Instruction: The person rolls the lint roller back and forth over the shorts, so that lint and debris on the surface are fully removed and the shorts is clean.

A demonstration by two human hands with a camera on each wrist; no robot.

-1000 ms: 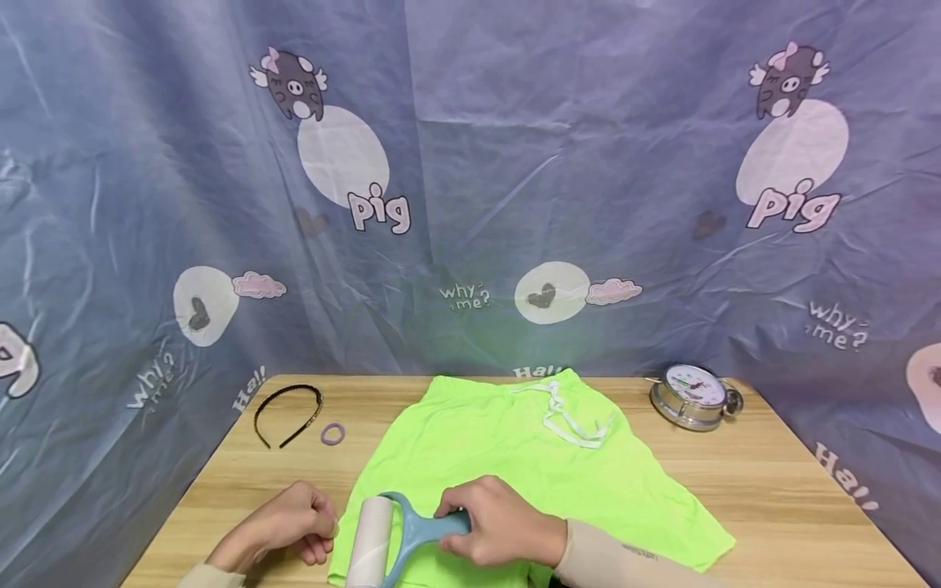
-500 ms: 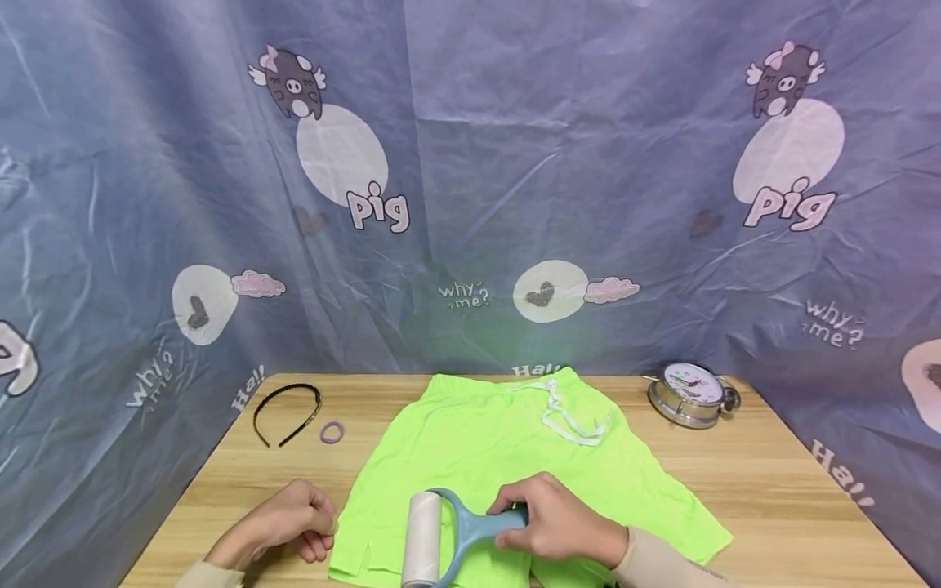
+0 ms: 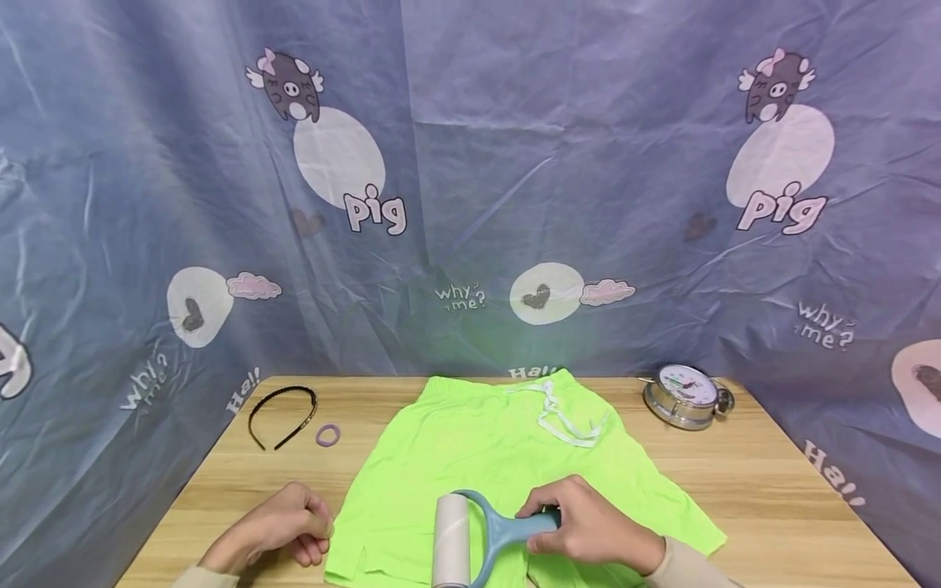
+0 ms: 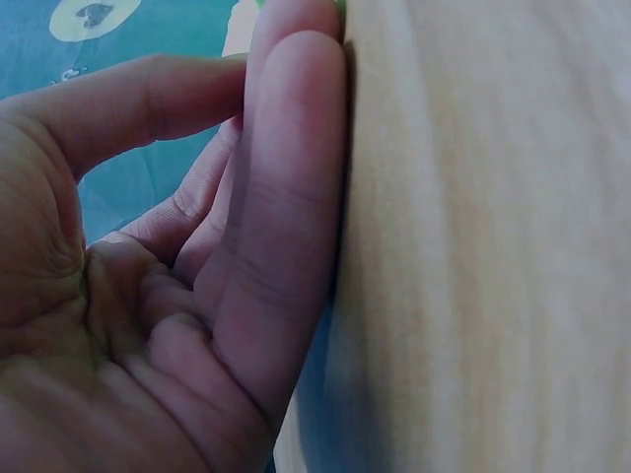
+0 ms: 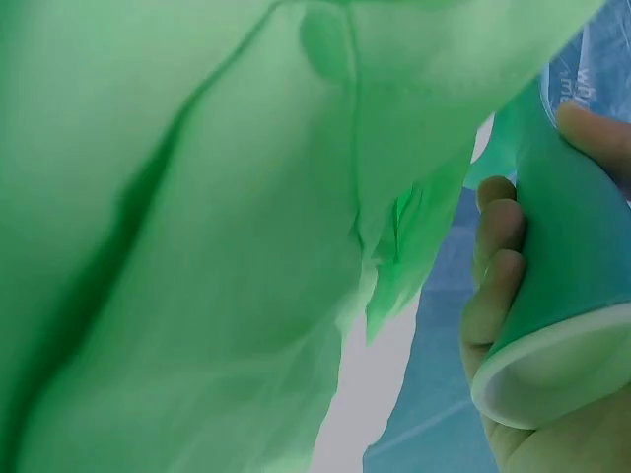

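Observation:
Bright neon-green shorts [image 3: 441, 457] with a white drawstring [image 3: 562, 420] lie spread flat, waistband at the far side. My right hand [image 3: 588, 523] grips the blue handle [image 3: 525, 527] of a lint roller [image 3: 452, 539], whose white roll lies over the near part of the shorts. The right wrist view shows curled fingers [image 5: 498, 256] round the hollow handle end, beside the green cloth. At the shorts' left leg edge, my left hand [image 3: 283, 527] pinches with thumb and forefinger; in the left wrist view only a sliver of green shows beyond the fingertips [image 4: 306, 59].
On the wooden table [image 3: 243, 482], a black headband [image 3: 283, 416] and a purple hair tie [image 3: 327, 435] lie at the back left. A round metal-cased dial scale [image 3: 684, 398] stands at the back right. A printed blue curtain [image 3: 470, 204] hangs behind the table.
My right hand has moved rightward with the lint roller, from the shorts' left leg edge toward the middle. The left hand stays at the left edge.

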